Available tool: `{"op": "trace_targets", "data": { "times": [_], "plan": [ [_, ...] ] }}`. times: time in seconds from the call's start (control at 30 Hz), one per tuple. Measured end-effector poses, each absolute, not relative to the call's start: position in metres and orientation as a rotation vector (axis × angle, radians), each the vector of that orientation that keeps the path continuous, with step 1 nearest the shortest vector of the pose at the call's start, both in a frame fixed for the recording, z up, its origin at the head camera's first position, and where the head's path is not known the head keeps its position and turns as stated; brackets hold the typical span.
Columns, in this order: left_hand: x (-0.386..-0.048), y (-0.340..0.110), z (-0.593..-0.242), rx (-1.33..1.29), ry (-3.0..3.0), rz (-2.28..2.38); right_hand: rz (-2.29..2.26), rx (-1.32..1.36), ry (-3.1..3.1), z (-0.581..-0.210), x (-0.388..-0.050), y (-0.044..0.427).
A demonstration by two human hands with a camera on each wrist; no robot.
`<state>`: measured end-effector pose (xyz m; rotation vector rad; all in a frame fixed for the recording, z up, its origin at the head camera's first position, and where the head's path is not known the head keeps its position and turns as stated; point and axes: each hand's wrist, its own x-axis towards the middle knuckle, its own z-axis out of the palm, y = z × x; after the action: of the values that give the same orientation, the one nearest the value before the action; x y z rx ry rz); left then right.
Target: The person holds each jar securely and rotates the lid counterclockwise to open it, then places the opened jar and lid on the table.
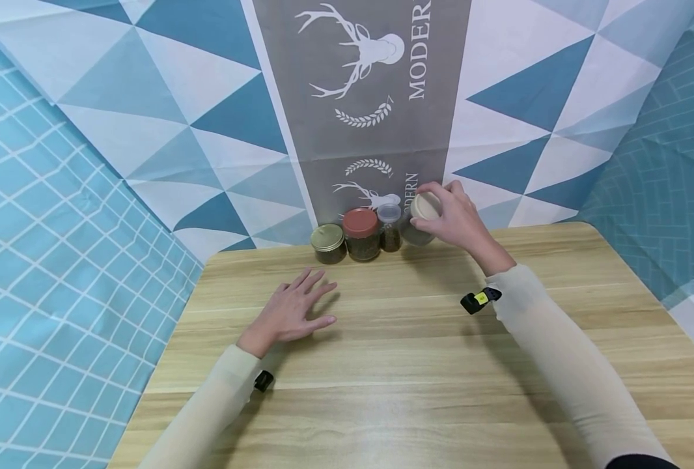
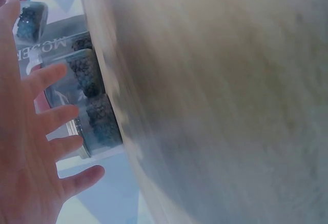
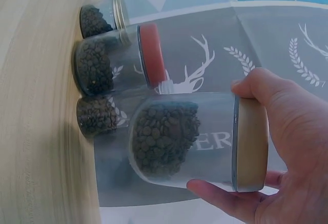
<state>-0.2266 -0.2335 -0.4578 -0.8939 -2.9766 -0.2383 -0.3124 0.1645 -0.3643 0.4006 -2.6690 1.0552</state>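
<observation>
My right hand (image 1: 455, 220) grips a clear jar by its cream lid (image 1: 426, 207), thumb and fingers around the rim. In the right wrist view, this jar (image 3: 166, 137) is partly filled with dark brown pellets or beans and is off the tabletop, slightly tilted. To its left stand a slim jar with a translucent lid (image 1: 389, 213), a wider jar with a red lid (image 1: 360, 223) and a low jar with a gold lid (image 1: 327, 238), all with dark contents. My left hand (image 1: 293, 311) hovers over the table in front of the gold-lidded jar, fingers spread, holding nothing.
The wood-grain table (image 1: 370, 391) ends just behind the jars at a wall covering (image 1: 218, 124) with triangles and a grey deer-print panel (image 1: 376, 143). Blue tile-patterned sheets (image 1: 60, 260) hang at the left and right sides.
</observation>
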Motion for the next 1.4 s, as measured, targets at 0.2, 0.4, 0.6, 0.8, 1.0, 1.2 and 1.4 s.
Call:
{"op": "trace_targets", "data": {
  "times": [0.2,0.4,0.6,0.8,1.0,1.2,1.4],
  "plan": [
    [-0.226,-0.236,-0.459,-0.887,-2.971,-0.231,1.101,0.387,-2.613,-0.365,-0.305,0.163],
    [-0.227,-0.237,-0.46,-0.88,-2.958,-0.221,1.124,0.397,-2.573,-0.367,-0.302,0.163],
    [-0.232,-0.237,-0.461,-0.875,-2.844,-0.16,1.154,0.409,-2.543,-0.368,-0.301,0.163],
    [-0.233,-0.236,-0.459,-0.805,-2.821,-0.173,1.244,0.399,-2.511,-0.371,-0.299,0.167],
    [-0.232,-0.234,-0.456,-0.717,-2.832,-0.27,1.296,0.399,-2.479,-0.373,-0.297,0.168],
    [-0.232,-0.231,-0.453,-0.709,-2.83,-0.424,1.309,0.396,-2.471,-0.374,-0.295,0.169],
    [-0.232,-0.226,-0.456,-0.746,-2.838,-0.498,1.331,0.394,-2.48,-0.376,-0.29,0.167]
  ]
}}
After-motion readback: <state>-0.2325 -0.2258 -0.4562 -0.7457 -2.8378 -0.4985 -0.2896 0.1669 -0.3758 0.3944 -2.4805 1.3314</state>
